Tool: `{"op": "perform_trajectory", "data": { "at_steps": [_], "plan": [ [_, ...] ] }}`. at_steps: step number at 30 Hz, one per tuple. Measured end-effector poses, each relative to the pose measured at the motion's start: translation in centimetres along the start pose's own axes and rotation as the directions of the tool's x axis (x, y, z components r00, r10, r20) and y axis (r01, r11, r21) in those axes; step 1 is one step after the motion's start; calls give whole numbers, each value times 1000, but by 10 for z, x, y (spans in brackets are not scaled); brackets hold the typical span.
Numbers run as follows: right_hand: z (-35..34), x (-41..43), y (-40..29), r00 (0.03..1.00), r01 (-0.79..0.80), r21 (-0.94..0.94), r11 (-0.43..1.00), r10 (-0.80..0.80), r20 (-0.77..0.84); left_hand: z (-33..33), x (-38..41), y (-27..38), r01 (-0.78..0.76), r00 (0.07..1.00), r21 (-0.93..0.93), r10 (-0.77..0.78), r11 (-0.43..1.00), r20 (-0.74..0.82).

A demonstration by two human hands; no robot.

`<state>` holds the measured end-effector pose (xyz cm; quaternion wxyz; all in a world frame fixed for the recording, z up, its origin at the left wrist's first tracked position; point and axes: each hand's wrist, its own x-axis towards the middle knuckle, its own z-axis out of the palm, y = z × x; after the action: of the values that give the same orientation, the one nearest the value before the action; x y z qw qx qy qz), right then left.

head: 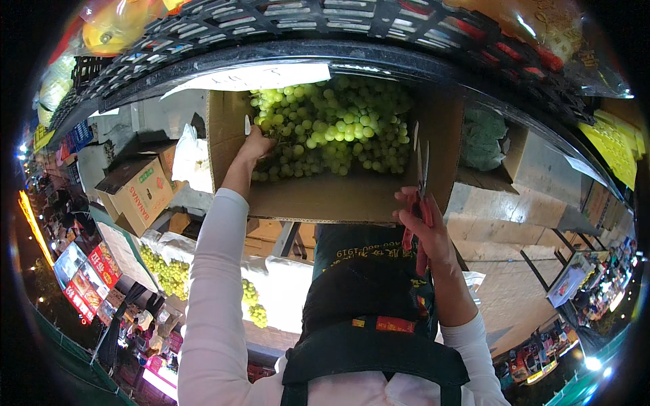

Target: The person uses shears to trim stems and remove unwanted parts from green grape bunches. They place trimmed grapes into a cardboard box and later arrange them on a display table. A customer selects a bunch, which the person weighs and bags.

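Green grapes fill much of an open cardboard box in front of me. My left hand is inside the box by its left wall, its fingers at the edge of the grapes; whether they grip a stem is hidden. My right hand holds red-handled scissors at the box's near right corner, the blades pointing away from me, slightly apart. A white sheet bearing writing hangs over the box's far edge.
Black plastic crates rise beyond the box. A banana carton and a white plastic bag are at left. More grapes lie on white covering behind my left arm. Another cardboard box with green material stands at right.
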<state>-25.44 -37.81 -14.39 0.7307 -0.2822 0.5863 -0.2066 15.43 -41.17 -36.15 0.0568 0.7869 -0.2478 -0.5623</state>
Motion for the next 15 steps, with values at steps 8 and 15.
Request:
{"op": "perform_trajectory", "data": {
  "at_steps": [8, 15],
  "plan": [
    [-1, 0, 0, 1000, 27, 40, 999, -27, -1, 19, -44, 25, 66, 993, -266, -38, 962, 111],
    [1, -1, -3, 998, 64, 9, 998, -64, -16, 21, 12, -34, 101, 992, -69, -95, 993, 79]
  ]
}}
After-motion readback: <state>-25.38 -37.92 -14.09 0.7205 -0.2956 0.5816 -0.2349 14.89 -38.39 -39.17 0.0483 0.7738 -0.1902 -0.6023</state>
